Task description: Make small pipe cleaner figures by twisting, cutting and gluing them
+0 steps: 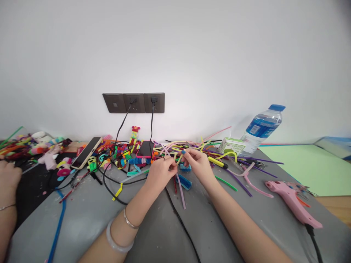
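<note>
My left hand (162, 170), with two bracelets on its wrist, is closed in a pinch on a pale yellow pipe cleaner (179, 159) near the middle of the grey table (153, 223). Just right of it, my right hand (197, 164) pinches the same strip between thumb and fingers; a blue nail shows. A pale purple pipe cleaner (181, 191) runs down past my left fingertips toward me. Blue fuzzy pieces (184, 181) lie below and between the hands. Many coloured pipe cleaners are heaped behind them.
A pink glue gun (294, 204) and a water bottle (261, 128) are at the right. Two phones (87, 152), black cords (182, 223) and small colourful figures (134, 135) lie left and centre. Another person's hand (8, 179) is at the far left.
</note>
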### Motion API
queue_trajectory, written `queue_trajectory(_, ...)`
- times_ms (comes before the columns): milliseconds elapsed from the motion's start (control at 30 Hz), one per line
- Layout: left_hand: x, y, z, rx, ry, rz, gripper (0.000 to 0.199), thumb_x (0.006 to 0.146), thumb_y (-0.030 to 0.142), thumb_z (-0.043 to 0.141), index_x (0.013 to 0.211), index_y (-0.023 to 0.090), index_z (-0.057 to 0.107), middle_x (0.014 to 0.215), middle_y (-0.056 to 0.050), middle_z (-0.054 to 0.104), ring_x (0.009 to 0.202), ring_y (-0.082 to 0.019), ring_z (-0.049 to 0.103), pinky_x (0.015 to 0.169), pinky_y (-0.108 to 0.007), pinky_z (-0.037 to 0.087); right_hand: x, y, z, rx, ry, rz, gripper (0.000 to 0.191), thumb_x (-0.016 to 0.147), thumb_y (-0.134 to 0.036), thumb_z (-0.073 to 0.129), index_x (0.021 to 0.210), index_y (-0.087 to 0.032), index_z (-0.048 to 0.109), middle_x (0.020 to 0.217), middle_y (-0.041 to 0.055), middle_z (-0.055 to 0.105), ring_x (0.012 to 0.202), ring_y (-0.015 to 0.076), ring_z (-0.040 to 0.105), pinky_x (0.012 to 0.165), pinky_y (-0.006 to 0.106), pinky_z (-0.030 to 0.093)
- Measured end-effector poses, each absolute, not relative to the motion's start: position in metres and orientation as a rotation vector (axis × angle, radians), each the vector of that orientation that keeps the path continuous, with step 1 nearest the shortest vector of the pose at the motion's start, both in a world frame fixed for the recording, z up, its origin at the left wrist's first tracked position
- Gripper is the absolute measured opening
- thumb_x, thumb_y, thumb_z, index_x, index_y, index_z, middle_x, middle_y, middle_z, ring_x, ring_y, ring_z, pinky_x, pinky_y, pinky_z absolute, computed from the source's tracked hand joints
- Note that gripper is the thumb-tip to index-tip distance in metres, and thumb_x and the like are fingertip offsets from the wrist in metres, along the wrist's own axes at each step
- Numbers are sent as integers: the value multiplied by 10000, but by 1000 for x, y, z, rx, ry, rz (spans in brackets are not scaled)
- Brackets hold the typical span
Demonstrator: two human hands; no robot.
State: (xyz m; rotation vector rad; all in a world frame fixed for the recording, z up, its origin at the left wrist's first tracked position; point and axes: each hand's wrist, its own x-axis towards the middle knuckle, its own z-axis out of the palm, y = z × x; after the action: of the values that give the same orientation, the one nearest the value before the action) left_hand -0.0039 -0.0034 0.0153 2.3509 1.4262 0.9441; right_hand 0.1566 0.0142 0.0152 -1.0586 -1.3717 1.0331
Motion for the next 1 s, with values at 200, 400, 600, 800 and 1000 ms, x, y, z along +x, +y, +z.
queue_trajectory(200,-5,2,12,2058,1188,1125,125,756,83,594,710,185,652,720,1,696,688,-146,652,681,-240,503,170,19,20,-1010,-1256,1152,390,711,-546,743,750,-186,599,615,-24,581,510,94,497,481,219,422)
queue_trajectory(400,-7,6,12,1654,976,1175,112,780,216,652,851,154,714,861,-69,761,785,-184,718,741,-287,574,186,19,34,-949,-1148,1305,399,656,-509,806,779,-199,585,618,-41,561,524,97,519,510,226,455)
queue_trajectory(600,-6,7,14,1486,899,1142,111,764,246,678,810,151,644,854,-62,727,819,-189,720,791,-324,583,188,16,40,-918,-1193,1388,379,653,-437,832,847,-204,605,636,-50,582,518,89,527,503,217,445)
queue_trajectory(800,-5,8,12,1385,899,1100,206,740,261,720,846,163,574,851,-47,717,808,-185,717,754,-312,576,181,17,29,-895,-1254,1321,363,667,-469,816,827,-201,631,721,-1,644,603,127,600,584,265,511)
queue_trajectory(1000,-3,7,11,1320,832,1043,331,737,241,731,1046,136,670,972,-111,753,861,-208,723,792,-328,576,179,18,29,-918,-1294,1244,349,669,-472,806,789,-189,641,751,16,650,619,130,595,577,264,503)
